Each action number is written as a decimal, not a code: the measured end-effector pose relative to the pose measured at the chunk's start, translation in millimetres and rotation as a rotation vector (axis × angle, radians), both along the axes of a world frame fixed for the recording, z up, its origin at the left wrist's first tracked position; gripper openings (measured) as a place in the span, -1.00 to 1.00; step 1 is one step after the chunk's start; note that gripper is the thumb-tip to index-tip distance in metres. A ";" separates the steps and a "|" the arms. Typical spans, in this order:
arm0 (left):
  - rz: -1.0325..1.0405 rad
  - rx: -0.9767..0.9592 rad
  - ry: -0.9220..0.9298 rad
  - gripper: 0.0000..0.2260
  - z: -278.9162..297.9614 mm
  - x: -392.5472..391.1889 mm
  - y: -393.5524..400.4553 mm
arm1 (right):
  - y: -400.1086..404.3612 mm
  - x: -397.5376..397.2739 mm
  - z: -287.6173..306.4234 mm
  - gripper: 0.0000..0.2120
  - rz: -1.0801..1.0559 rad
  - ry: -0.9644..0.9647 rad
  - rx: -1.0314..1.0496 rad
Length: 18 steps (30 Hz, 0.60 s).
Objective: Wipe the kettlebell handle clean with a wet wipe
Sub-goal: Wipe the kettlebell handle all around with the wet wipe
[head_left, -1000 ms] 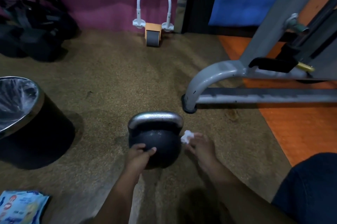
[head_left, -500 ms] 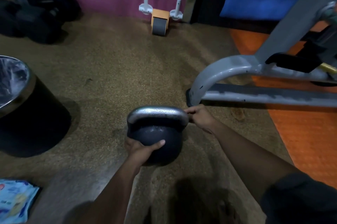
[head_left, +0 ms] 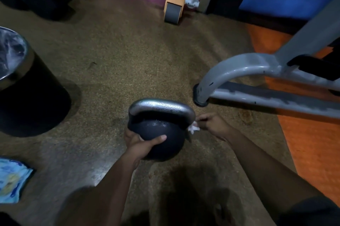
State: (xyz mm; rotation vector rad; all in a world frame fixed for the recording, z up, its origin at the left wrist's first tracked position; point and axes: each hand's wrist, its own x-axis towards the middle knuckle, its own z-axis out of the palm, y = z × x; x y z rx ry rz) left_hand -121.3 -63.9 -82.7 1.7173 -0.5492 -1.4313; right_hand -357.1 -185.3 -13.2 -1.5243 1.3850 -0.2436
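Gripping hand: the dark ball of the kettlebell point(head_left: 156, 137) is clasped by the left hand point(head_left: 141, 143), thumb laid across its front.
Handle point(head_left: 161, 108): a silver-grey loop, glossy and beaded with wet specks, seen just above the left hand.
Wipe point(head_left: 193, 128): a crumpled white wad is pinched by the right hand point(head_left: 214, 124) against the handle's right-hand foot.
Kettlebell position: it is set on the speckled brown floor point(head_left: 119, 60), between both hands.

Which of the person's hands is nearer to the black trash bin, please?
The left. The left hand grips the kettlebell body on the side towards the trash bin; the right hand holds the wet wipe at the handle's far end.
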 end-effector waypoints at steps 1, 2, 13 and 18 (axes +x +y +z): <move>0.008 -0.005 -0.003 0.45 0.2 -1.1 0.2 | 4.7 -2.8 -0.3 -0.84 -0.041 -0.041 0.013; 0.017 -0.008 -0.007 0.43 -0.6 -1.9 0.5 | 7.4 -4.1 -0.6 -0.83 -0.064 -0.062 0.006; 0.036 -0.019 0.010 0.30 -3.3 -0.7 -0.2 | 28.1 21.7 -17.4 -0.80 -0.296 -0.155 -0.056; 0.019 -0.006 -0.019 0.52 2.4 -1.0 0.0 | 19.6 21.9 -3.8 -0.79 -0.314 -0.174 -0.054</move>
